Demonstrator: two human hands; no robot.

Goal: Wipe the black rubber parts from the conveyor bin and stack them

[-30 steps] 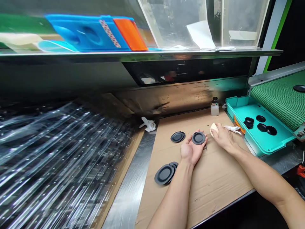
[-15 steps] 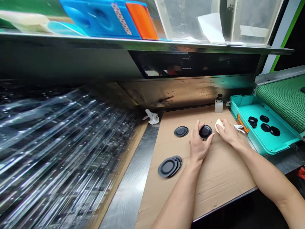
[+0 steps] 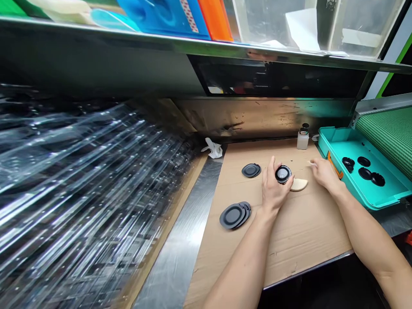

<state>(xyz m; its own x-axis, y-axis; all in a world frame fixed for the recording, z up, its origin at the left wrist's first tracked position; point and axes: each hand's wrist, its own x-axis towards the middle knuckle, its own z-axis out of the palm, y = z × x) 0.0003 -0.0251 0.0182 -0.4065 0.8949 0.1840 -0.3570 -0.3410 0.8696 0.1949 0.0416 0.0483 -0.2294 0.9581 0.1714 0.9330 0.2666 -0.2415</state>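
Observation:
Held between the thumb and fingers of my left hand (image 3: 273, 186) is a round black part (image 3: 283, 174) with a shiny centre. A cream half-round pad (image 3: 299, 185) lies on the cardboard (image 3: 309, 223), just right of my left thumb. Farther right, my right hand (image 3: 324, 172) is closed near the teal tray, with a small whitish bit at its fingertips that I cannot make out. Flat black discs (image 3: 251, 170) overlap left of my left hand, and several more discs (image 3: 232, 216) lie fanned out nearer to me.
A teal tray (image 3: 370, 199) with several black round parts stands at the right beside a green conveyor (image 3: 389, 128). A small bottle (image 3: 303, 140) and a crumpled white wipe (image 3: 214, 148) sit toward the back. Clear plastic packaging (image 3: 90, 206) fills the left; a metal shelf (image 3: 154, 40) crosses above.
My right hand has let go of the cream pad and moved right, toward the tray. The black part in my left hand now shows a shiny face. The camera view has shifted.

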